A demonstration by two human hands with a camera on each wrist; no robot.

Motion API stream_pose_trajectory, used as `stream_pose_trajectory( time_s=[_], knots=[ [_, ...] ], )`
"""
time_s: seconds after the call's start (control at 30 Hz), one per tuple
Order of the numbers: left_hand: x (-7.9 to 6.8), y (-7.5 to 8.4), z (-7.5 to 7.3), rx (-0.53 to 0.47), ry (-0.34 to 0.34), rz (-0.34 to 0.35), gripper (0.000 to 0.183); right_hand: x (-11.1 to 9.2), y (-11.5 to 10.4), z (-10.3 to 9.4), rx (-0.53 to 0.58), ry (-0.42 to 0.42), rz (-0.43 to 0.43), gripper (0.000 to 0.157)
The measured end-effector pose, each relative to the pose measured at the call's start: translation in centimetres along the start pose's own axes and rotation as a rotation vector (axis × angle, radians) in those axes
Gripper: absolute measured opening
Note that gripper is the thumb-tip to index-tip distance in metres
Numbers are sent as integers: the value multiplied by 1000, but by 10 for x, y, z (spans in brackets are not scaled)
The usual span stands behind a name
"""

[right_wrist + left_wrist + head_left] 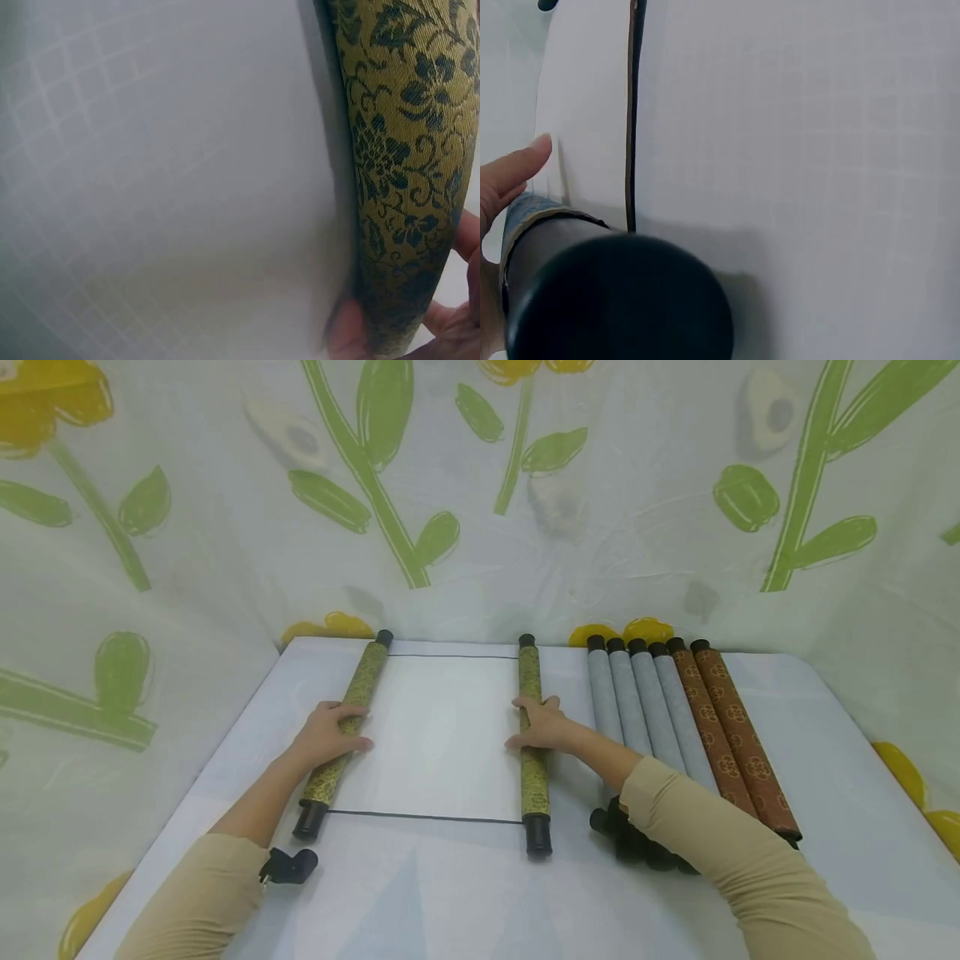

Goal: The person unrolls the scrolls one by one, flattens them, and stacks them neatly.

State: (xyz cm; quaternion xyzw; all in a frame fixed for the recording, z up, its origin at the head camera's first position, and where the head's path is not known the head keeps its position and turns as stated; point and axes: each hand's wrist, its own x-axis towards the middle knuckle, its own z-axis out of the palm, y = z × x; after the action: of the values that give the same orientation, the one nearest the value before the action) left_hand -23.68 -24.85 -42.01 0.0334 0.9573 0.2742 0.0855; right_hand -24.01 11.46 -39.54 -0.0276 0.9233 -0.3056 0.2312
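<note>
Our left grip (328,732) clasps the green-gold left roller (366,675) and our right grip (543,725) the matching right roller (534,785). Between them we see white paper (442,739) spread on the worktop (465,902), left of grey scrolls (647,697) and brown scrolls (731,727).

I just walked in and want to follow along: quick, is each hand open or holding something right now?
Left hand: holding the left patterned roll.
Right hand: holding the right patterned roll.
</note>
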Motion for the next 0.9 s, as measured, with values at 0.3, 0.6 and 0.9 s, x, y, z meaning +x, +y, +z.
stream_pose_trajectory(
  time_s=[0.3, 0.6, 0.9],
  knots=[
    [-1, 5, -1, 35, -15, -23, 82, -2, 6, 2, -27, 69, -44, 86],
    [-4, 5, -9, 50, -46, -13, 75, -6, 7, -3, -16, 65, -31, 85],
    [-4, -2, -10, 34, -34, 0, 61, -5, 13, -6, 8, 39, 0, 78]
  ],
)
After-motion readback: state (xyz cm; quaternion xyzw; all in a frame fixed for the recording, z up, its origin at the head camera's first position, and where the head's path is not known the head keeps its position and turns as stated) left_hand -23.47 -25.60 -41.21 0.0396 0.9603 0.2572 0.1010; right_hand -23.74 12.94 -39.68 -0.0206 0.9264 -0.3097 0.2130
